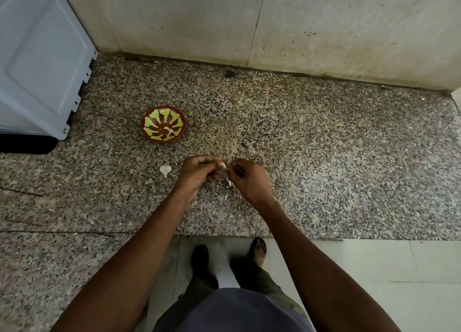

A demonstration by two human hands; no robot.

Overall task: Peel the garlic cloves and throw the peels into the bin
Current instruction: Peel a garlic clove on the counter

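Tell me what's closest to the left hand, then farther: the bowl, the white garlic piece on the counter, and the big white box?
From the left hand:
1. Garlic piece, just to its left on the counter.
2. Bowl, farther back and left.
3. White box, far left corner.

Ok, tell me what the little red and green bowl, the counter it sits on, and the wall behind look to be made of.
Bowl: probably glazed ceramic or painted clay, since the red-brown surface with its yellow-green pattern shines slightly; plastic is possible.
Counter: speckled granite-like stone, polished, with a soft sheen to the right of the hands.
Wall: large beige tiles or stone slabs, matte, with visible joints and dark spatter marks.
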